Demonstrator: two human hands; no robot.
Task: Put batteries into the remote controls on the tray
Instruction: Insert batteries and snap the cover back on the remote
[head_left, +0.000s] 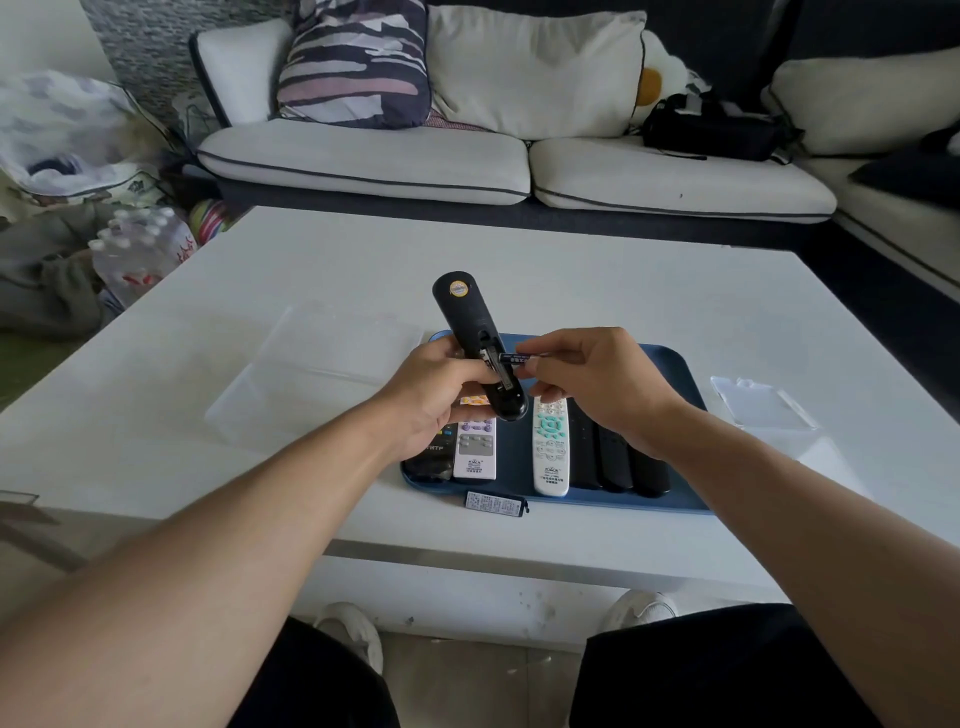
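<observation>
Loading step: our left hand (436, 387) grips the long black plastic remote (475, 338) (compartment open); our right hand (587, 382) pinches a slim dark cylindrical battery (517, 357) at its 3 o'clock. Next: align, seat.

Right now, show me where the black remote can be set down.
Bare tray floor shows between the lilac-buttoned remote and the white remote. Right of that, black remotes crowd it. The table beyond the tray is bare.
</observation>
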